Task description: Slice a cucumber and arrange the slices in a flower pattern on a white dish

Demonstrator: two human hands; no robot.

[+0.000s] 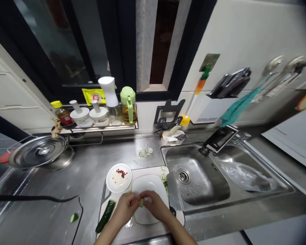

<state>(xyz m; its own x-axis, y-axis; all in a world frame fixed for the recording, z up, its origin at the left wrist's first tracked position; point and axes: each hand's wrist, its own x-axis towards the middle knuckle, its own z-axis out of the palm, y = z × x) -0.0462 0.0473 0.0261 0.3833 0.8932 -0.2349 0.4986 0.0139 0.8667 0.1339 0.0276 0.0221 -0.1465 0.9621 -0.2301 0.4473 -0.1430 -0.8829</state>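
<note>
Over a white square plate [148,217], my left hand [127,207] and my right hand [154,204] meet with fingertips pinched. Between them is a small pale-green piece, seemingly a cucumber slice [141,202], partly hidden by the fingers. The plate rests on a light cutting board [137,172]. A piece of dark green cucumber [105,216] lies left of my left hand. Behind it stands a round white dish [112,170] with chopped red bits. Right of my right hand is a broad knife [173,190], with cucumber slices [163,177] along its blade.
A double sink [204,177] adjoins the board on the right. More thin slices [146,152] lie on the wet counter behind. A cucumber end [74,217] is at left. A lidded pan [44,153] stands back left, below a rack of seasonings [99,127].
</note>
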